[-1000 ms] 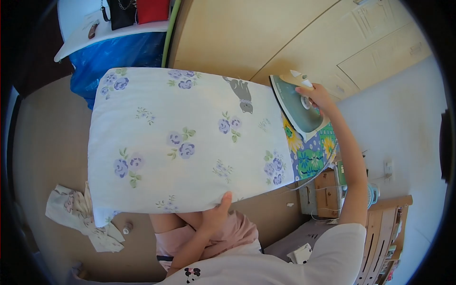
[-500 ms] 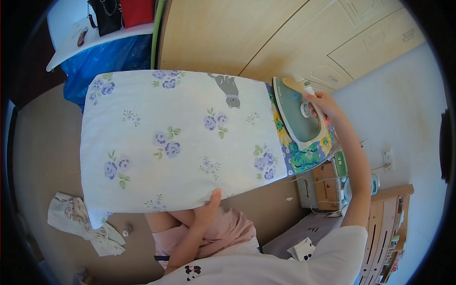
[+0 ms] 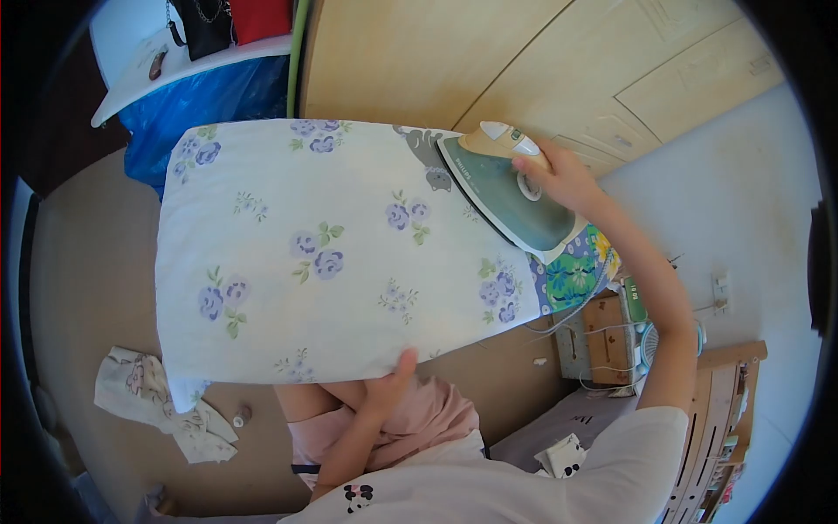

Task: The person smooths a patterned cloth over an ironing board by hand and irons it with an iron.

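A white cloth with purple flowers and a grey cat (image 3: 349, 192), like a pillowcase, lies spread over the ironing board, whose blue and yellow patterned cover (image 3: 572, 275) shows at the right end. My right hand (image 3: 559, 179) is wrapped round the handle of a green and cream steam iron (image 3: 515, 196). The iron rests over the cloth's right part, beside the cat print and partly covering it. At the near edge, my left hand (image 3: 393, 380) grips the cloth, thumb on top; its other fingers are mostly hidden beneath.
A wooden cabinet (image 3: 419, 61) stands along the far side. At the far left are a blue plastic bag (image 3: 209, 92) and a black handbag (image 3: 205, 26). A crumpled white cloth (image 3: 157, 402) and small bottle (image 3: 242, 416) lie on the floor. The iron's cord (image 3: 580, 301) hangs at the right.
My right hand has brought the iron leftward from the bare patterned cover onto the white cloth. My left hand keeps its place at the near edge. The view has shifted slightly.
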### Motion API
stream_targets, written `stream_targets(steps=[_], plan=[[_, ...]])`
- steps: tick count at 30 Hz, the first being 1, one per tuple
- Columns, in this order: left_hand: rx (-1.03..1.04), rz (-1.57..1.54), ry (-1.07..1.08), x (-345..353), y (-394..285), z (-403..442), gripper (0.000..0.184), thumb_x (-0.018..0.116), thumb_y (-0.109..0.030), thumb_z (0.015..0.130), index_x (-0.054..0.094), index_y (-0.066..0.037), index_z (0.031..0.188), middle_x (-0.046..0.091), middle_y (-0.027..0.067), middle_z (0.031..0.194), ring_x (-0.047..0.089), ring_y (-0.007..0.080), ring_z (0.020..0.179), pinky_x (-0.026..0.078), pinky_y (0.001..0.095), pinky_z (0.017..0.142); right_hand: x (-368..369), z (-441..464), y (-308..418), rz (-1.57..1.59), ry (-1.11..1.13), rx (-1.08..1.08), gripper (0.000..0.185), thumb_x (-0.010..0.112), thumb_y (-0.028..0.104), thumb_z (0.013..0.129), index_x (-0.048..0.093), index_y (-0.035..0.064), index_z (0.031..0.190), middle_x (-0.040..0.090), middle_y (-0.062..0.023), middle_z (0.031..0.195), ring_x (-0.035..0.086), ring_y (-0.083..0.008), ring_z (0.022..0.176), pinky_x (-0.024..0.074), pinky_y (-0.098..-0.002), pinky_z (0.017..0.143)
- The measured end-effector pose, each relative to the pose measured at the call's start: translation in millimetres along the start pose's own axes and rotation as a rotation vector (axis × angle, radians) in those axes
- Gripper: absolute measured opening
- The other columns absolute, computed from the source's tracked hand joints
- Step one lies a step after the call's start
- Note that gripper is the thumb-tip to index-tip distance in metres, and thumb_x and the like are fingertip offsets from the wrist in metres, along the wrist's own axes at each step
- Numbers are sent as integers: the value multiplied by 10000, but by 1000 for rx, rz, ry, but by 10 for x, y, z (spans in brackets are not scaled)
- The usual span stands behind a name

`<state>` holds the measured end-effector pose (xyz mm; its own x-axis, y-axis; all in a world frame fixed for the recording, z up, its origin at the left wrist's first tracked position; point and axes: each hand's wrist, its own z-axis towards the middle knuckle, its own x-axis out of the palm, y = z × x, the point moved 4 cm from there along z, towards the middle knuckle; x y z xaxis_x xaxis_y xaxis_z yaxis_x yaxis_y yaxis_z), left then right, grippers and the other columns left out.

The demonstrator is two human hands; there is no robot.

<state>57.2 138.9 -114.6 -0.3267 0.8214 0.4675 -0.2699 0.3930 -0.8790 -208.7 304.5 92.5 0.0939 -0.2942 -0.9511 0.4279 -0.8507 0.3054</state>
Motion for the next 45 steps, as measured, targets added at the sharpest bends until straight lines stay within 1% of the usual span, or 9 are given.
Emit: stream_targets(steps=[7,10,12,16,18,31,41,44,45], plan=[[-111,-38,129,3,-72,29,421,703,-56,742,512,22,1109,565,82,1050,546,171,946,446,280,818,80,23,-139,321,261,399,518,600,434,809,567,23,1122,642,-97,916,605,-182,799,469,-303,735],[-26,151,92,-13,-142,56,403,708,-43,735,528,15,1091,577,82,1031,556,168,919,453,269,798,114,42,-154,245,103,194,523,594,457,819,563,17,1100,538,0,706,434,-61,531,331,-211,432],[-72,146,75,-25,-102,32,390,704,-35,736,533,14,1084,581,81,1020,560,168,907,454,266,788,88,65,-182,74,-79,-37,519,593,472,815,575,17,1064,509,11,661,432,-66,523,337,-223,446],[-86,136,74,-37,-74,12,365,689,-15,740,540,18,1071,586,79,1007,562,169,897,456,267,779,20,31,-62,114,-97,46,520,589,478,816,579,16,1056,495,13,654,430,-71,518,341,-229,457],[-109,124,94,-48,-56,4,362,685,-8,739,540,20,1070,587,80,1006,563,172,898,455,267,782,-17,-1,18,64,64,276,531,558,476,823,578,26,1104,633,-104,922,592,-172,836,453,-293,743],[-148,72,35,-77,62,-59,396,676,11,740,516,40,1101,568,94,1043,546,185,935,440,283,820,15,-1,-71,78,46,125,558,577,504,799,584,46,1118,637,-95,949,604,-180,848,472,-291,749],[-199,63,6,-176,212,-155,401,669,3,751,515,27,1121,563,82,1061,540,177,951,438,281,832,-3,-2,-104,214,103,294,549,599,502,785,585,56,1105,567,-13,778,481,-79,628,383,-227,531],[-385,1,272,-226,460,-310,376,647,-129,807,517,25,1125,570,85,1072,552,196,945,438,298,854,34,9,-113,285,84,239,531,604,480,793,579,47,1099,513,27,673,391,-38,496,302,-197,426],[-272,379,534,21,25,-102,391,625,-205,823,518,23,1123,578,100,1072,561,222,953,441,316,855,37,9,-108,311,87,221,538,605,484,790,578,44,1098,515,25,673,393,-40,494,306,-198,428]])
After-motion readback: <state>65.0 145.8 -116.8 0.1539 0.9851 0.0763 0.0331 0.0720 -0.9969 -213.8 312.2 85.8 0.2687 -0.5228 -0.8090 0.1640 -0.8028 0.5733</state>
